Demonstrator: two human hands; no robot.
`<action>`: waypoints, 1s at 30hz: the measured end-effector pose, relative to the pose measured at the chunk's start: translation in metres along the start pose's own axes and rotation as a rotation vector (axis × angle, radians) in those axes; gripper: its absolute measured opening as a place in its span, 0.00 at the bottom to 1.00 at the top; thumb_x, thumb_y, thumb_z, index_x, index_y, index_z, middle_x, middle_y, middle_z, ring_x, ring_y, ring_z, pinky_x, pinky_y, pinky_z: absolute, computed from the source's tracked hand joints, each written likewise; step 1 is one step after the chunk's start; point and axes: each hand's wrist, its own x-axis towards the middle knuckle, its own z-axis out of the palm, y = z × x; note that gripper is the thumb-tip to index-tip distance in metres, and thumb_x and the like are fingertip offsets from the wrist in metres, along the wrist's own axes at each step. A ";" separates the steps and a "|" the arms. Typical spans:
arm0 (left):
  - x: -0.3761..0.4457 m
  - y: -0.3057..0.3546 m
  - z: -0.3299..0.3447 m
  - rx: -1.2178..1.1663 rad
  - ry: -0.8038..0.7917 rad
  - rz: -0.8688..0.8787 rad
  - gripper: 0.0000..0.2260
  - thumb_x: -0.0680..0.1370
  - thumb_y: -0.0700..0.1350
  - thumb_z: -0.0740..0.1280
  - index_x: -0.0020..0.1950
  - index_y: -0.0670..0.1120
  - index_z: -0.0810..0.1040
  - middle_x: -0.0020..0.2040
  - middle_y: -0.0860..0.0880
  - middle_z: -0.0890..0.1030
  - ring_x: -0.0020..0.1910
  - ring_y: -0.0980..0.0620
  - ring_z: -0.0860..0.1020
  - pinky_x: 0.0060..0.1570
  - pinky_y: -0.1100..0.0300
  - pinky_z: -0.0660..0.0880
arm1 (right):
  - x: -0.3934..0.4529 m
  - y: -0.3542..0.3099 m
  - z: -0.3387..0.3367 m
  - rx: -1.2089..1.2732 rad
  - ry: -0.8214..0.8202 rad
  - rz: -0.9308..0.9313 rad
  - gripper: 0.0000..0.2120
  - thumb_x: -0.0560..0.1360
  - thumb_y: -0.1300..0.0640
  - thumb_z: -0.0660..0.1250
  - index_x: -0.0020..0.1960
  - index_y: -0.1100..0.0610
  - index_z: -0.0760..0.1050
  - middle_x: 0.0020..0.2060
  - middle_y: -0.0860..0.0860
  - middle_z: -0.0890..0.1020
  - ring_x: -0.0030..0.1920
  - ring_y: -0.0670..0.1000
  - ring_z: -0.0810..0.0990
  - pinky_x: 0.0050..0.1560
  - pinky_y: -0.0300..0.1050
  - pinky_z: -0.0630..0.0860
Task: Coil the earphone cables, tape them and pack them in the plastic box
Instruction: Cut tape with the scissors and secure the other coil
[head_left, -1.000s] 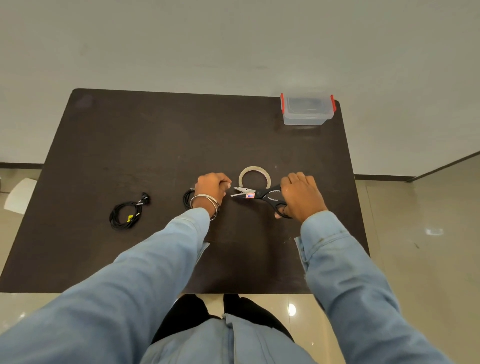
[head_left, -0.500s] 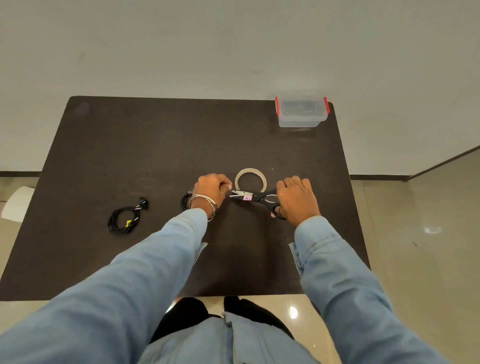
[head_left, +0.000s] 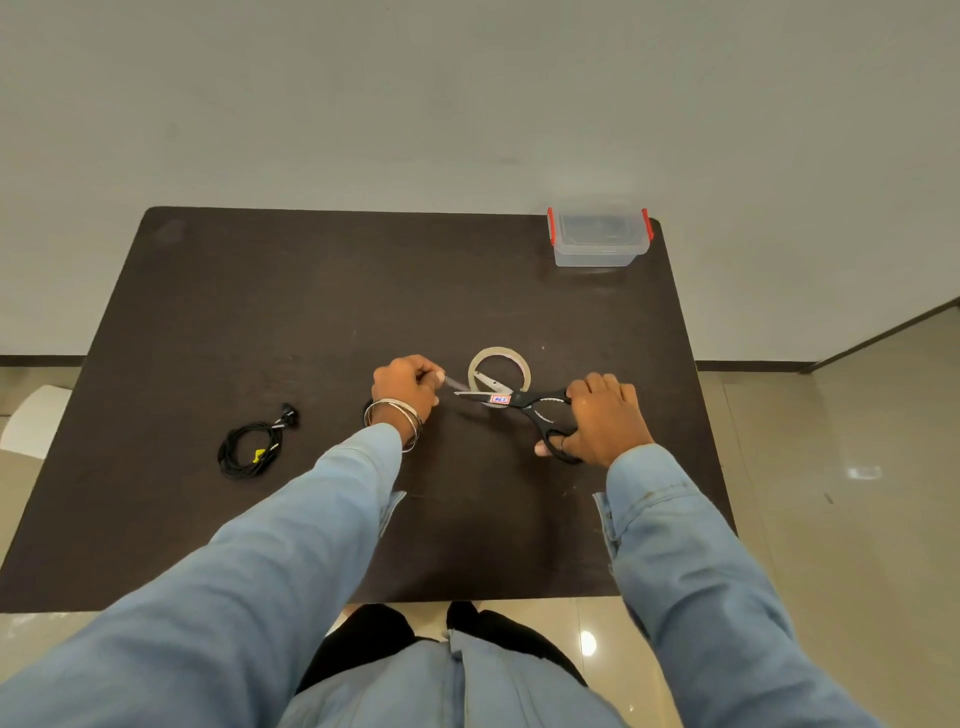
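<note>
My left hand (head_left: 404, 387) pinches a strip of clear tape (head_left: 457, 383) drawn out from the tape roll (head_left: 523, 367) on the dark table (head_left: 291, 312). A black earphone coil (head_left: 368, 410) is mostly hidden under that hand. My right hand (head_left: 602, 418) grips black scissors (head_left: 524, 402), blades apart on either side of the strip. A second coiled black earphone cable (head_left: 249, 448) lies at the left. The clear plastic box (head_left: 598, 238) with red clips stands closed at the far right corner.
A white object (head_left: 31, 428) sits off the table's left edge. Glossy tiled floor (head_left: 841, 467) runs to the right, and a pale wall is behind the table.
The scissors' blades have opened around the tape strip. My left hand has pulled the strip a little tighter to the left.
</note>
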 end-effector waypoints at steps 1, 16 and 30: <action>0.000 -0.002 -0.001 -0.013 0.002 -0.008 0.06 0.76 0.40 0.67 0.41 0.48 0.79 0.38 0.48 0.82 0.30 0.52 0.81 0.41 0.53 0.82 | 0.000 0.001 0.002 -0.002 -0.014 0.004 0.39 0.66 0.31 0.67 0.65 0.58 0.68 0.60 0.54 0.72 0.62 0.56 0.68 0.64 0.50 0.64; -0.016 0.000 -0.009 -0.586 -0.152 -0.294 0.10 0.79 0.36 0.61 0.43 0.43 0.80 0.39 0.45 0.80 0.36 0.50 0.78 0.36 0.59 0.80 | 0.000 0.007 0.063 0.336 0.114 0.650 0.28 0.74 0.42 0.66 0.64 0.62 0.68 0.62 0.60 0.71 0.64 0.61 0.67 0.64 0.56 0.64; -0.027 -0.024 -0.059 -0.781 -0.219 -0.285 0.19 0.78 0.30 0.55 0.45 0.46 0.82 0.33 0.47 0.77 0.32 0.51 0.76 0.37 0.58 0.78 | 0.024 -0.096 -0.006 0.953 0.161 0.308 0.12 0.76 0.53 0.66 0.48 0.62 0.80 0.45 0.59 0.83 0.48 0.57 0.80 0.52 0.50 0.75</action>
